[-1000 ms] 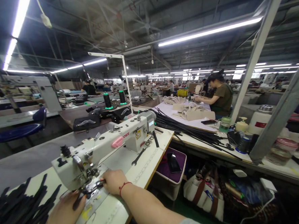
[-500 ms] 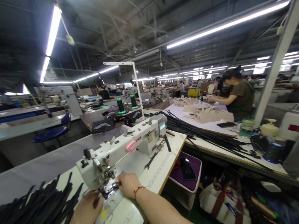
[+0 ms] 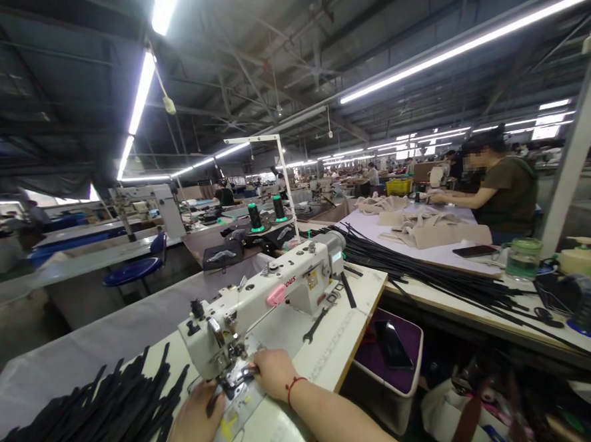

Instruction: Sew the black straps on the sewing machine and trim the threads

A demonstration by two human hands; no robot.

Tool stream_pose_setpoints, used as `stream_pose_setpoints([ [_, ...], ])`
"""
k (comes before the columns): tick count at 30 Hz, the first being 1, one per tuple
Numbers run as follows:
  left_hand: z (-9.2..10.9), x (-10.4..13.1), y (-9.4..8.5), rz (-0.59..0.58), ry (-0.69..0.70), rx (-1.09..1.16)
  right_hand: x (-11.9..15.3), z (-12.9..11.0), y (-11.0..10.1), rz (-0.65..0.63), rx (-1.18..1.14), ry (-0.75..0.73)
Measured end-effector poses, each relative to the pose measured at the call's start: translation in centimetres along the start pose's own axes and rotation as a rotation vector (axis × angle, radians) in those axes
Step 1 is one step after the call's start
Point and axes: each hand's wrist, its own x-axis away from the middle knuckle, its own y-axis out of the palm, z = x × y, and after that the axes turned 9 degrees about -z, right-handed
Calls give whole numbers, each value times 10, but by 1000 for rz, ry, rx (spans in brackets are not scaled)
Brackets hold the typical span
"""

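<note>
A white sewing machine stands on the pale table. Under its needle area lies a small dark piece with shiny metal. My left hand has its fingers closed on the near left end of that dark piece. At its right end is my right hand, a red string round the wrist, fingertips pinched on the metal part. The exact shape of the piece is hard to make out. A heap of black strips lies left of my left hand.
A wrench lies on the table right of the machine. Long black straps cover the neighbouring table, near a glass jar. A bin with a purple top holds a phone. Another person works at the right.
The view has shifted, so the machine, tables and both hands appear further right and slightly lower. Both hands keep their places at the dark piece.
</note>
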Motion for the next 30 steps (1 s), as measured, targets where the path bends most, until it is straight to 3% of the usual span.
stream_pose_setpoints([
  [7, 0, 2, 1, -22, -23, 11, 0, 3, 4, 43, 51, -29],
  [16, 16, 5, -21, -47, -71, 90, -1, 2, 5, 29, 64, -43],
  [25, -1, 2, -1, -53, -52, 39, -3, 4, 4, 12, 53, -58],
  [30, 0, 2, -2, -55, -49, 35, -5, 6, 8, 17, 61, -62],
])
